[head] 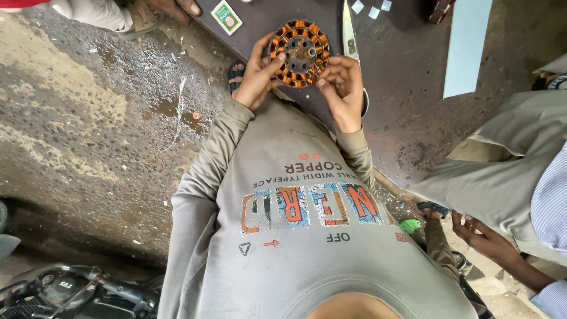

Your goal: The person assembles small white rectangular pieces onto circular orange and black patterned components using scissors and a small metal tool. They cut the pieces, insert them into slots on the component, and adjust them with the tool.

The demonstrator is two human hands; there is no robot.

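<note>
A round motor stator (300, 53) with copper-orange windings around a grey metal hub is held up between both hands, above a dark work board (407, 112). My left hand (257, 74) grips its left rim with fingers curled around the edge. Fingertips of my right hand (341, 85) pinch its lower right rim. My grey printed shirt fills the lower middle of the view.
A long metal blade (349, 32) lies on the board beside the stator. A small green box (227, 16) and a pale blue sheet (466, 44) lie on the board too. Another person's hand (481, 233) is at the right. Rough concrete floor (77, 118) lies left, engine parts (71, 292) bottom left.
</note>
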